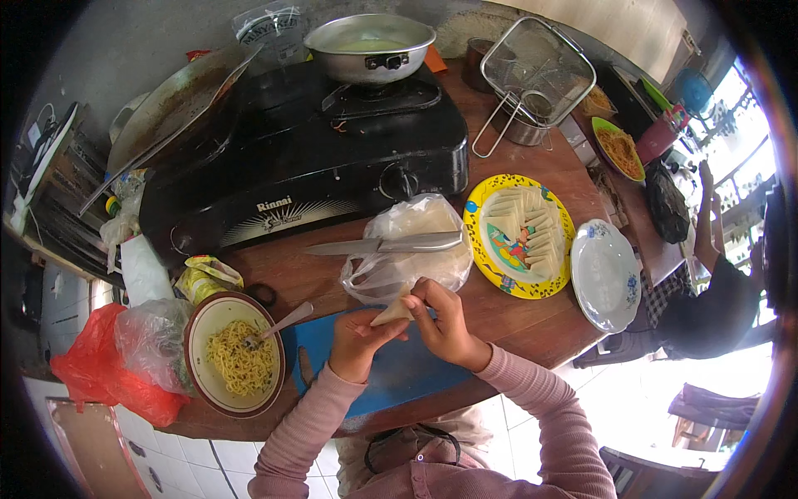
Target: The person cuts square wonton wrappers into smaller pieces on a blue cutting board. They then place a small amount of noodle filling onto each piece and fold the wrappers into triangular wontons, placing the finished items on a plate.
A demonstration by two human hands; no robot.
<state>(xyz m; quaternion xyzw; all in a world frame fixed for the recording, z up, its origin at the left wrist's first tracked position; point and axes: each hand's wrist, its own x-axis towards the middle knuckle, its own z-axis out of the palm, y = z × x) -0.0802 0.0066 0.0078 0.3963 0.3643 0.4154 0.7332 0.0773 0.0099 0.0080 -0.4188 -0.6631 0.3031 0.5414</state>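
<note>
Between my two hands is a small folded pastry wrapper, pale and roughly cone-shaped. My left hand pinches its lower side, and my right hand grips its upper edge with thumb and finger. Any filling inside cannot be made out. Both hands hover over a blue cutting board. Just beyond them lies a clear plastic bag of pale wrappers, with a knife resting across it. To the right, a yellow-rimmed plate carries several folded triangles. On the left stands a bowl of noodles with a spoon in it.
A black gas stove spans the back, bearing a metal pot and a wok. A white plate sits at the table's right edge. Red plastic bags lie at left. A wire strainer and another person are at right.
</note>
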